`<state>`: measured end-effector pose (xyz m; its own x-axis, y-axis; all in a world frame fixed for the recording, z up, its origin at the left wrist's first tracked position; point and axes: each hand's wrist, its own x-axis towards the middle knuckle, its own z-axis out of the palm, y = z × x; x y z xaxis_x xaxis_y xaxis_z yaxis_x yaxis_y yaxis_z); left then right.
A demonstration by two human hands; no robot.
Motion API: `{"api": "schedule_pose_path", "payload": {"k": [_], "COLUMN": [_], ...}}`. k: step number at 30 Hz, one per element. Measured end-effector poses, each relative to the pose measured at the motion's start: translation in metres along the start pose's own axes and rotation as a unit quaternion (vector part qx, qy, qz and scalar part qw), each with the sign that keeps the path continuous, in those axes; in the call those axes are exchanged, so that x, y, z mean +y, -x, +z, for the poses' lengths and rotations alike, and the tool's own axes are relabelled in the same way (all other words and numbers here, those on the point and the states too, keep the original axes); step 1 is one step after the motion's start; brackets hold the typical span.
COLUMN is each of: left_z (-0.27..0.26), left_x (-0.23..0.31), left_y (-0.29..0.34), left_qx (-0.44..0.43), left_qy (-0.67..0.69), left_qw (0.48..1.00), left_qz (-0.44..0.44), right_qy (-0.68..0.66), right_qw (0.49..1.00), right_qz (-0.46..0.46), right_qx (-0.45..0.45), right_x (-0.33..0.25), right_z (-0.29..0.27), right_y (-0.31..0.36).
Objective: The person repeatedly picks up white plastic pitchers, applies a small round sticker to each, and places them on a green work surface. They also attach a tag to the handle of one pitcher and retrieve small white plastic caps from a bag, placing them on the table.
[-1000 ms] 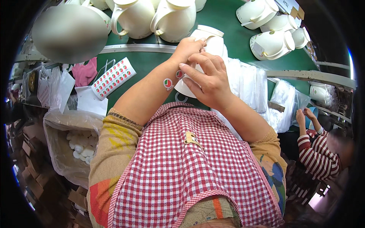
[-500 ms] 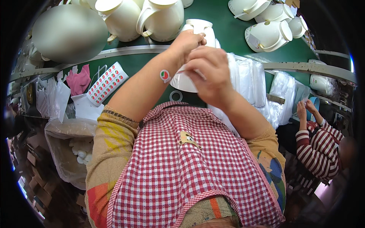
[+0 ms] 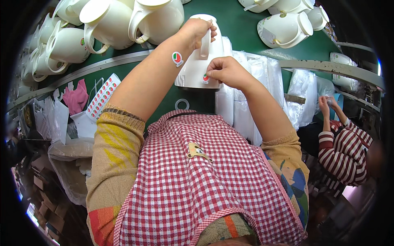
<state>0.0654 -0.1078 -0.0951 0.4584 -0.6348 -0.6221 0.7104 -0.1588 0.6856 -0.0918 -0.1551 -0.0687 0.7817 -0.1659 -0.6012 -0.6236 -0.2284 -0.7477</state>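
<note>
A white jug (image 3: 191, 67) stands or lies in front of me, narrower end away and dark-edged wide end toward me. My left hand (image 3: 201, 32) is closed round its handle near the far end. With thumb and forefinger pinched, my right hand (image 3: 226, 73) presses a small red and green sticker (image 3: 205, 78) against the jug's side close to the wide end. A similar round sticker (image 3: 177, 58) clings to my left forearm. Left of that arm is a white sheet of stickers (image 3: 103, 96).
Several white jugs (image 3: 107, 20) crowd the far left, more (image 3: 283, 30) the far right. Stacked clear plastic bags (image 3: 266, 80) lie right of my jug. A metal rail (image 3: 332, 67) crosses the green bench. Also there: a pink cloth (image 3: 75, 96), a lined bin (image 3: 67, 164), a person in striped sleeves (image 3: 344, 151).
My right hand has come down onto the jug's side with the sticker. The jug has turned and shifted left, its handle now facing up. A blurred pale shape at upper left is gone.
</note>
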Motion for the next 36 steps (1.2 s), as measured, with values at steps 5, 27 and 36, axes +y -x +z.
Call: {"api": "schedule_pose_path", "payload": {"k": [5,27,36], "left_z": [-0.001,0.004,-0.036], "left_x": [-0.003,-0.013,-0.04], "left_y": [-0.009,0.004,0.093], "left_qx": [0.005,0.001,-0.245], "left_qy": [-0.013,0.004,-0.168], "left_qw": [1.0,0.999,0.947], "left_qz": [-0.001,0.036,0.119], "right_qy": [0.131,0.278,-0.178], "right_qw": [0.991,0.926,0.947], "right_qz": [0.001,-0.033,-0.133], "right_qx": [0.032,0.252,0.234], "right_x": [-0.003,-0.006,0.048], "right_z": [0.0,0.019,0.002], "right_y": [-0.017,0.011,0.047]}}
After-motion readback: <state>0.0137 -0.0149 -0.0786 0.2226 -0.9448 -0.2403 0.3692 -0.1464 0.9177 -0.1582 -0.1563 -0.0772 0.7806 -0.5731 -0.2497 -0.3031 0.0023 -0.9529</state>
